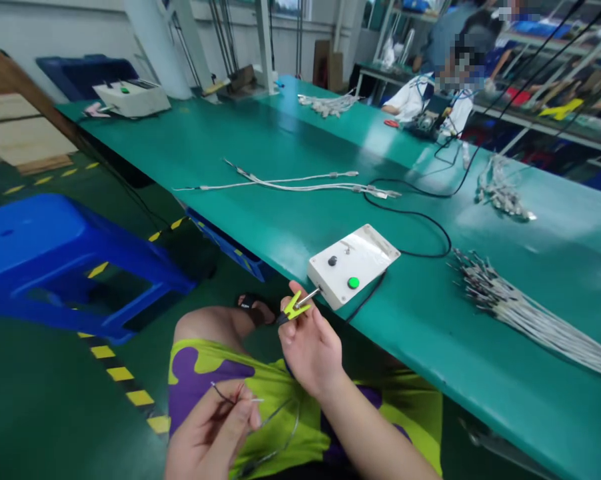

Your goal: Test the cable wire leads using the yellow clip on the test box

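My right hand (308, 343) is closed on a small yellow-green plastic piece (295, 307) with a metal pin, held at the side of a white control box (353, 265) that has a green button and a black knob. My left hand (213, 430) is low over my lap, its fingers pinched on a thin grey wire (275, 413) with red strands at its end. The wire loops down across my lap.
A long green workbench (260, 133) carries loose white cables (300, 181), a black cord (420, 220), a bundle of grey wires (520, 310) at right and another white box (130, 97) far left. A blue stool (55, 253) stands left. Other people sit far right.
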Motion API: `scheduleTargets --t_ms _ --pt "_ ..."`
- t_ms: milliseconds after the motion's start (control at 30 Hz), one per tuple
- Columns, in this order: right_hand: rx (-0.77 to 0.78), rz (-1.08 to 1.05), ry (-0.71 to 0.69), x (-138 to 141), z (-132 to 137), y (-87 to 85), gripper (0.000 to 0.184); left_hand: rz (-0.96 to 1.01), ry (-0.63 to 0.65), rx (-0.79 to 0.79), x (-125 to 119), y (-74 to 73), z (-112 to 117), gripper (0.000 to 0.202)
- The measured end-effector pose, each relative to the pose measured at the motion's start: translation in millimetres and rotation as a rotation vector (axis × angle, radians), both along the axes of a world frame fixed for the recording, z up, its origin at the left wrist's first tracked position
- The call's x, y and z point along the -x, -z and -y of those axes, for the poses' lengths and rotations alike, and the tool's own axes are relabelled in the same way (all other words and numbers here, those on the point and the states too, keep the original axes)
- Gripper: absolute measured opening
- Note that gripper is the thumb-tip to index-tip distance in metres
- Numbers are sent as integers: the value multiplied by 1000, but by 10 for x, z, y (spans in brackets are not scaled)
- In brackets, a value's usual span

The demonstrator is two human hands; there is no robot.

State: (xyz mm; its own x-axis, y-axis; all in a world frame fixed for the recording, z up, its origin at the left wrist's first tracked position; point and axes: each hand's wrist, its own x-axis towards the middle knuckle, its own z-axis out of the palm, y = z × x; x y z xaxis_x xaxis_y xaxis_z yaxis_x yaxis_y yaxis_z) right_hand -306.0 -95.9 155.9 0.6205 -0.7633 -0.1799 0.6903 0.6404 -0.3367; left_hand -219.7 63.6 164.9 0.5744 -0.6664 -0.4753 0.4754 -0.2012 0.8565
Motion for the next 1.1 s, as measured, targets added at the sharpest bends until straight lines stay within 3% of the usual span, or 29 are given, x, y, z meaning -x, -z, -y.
scheduleTargets --t_ms 267,400,600,833,1100 --pt "-47 -45 17 -55 16 184 30 261 33 70 -79 -149 329 17" --pt "-44 -74 65 -125 62 181 25 266 -48 142 -133 -185 470 10" --pt "-53 -165 102 -168 81 156 26 244 -129 212 -175 -112 609 5" --pt "16 -307 98 -170 96 166 30 118 -111 285 -209 -71 713 5" --pt "31 -335 85 -154 100 172 31 131 -102 288 -131 -50 765 5"
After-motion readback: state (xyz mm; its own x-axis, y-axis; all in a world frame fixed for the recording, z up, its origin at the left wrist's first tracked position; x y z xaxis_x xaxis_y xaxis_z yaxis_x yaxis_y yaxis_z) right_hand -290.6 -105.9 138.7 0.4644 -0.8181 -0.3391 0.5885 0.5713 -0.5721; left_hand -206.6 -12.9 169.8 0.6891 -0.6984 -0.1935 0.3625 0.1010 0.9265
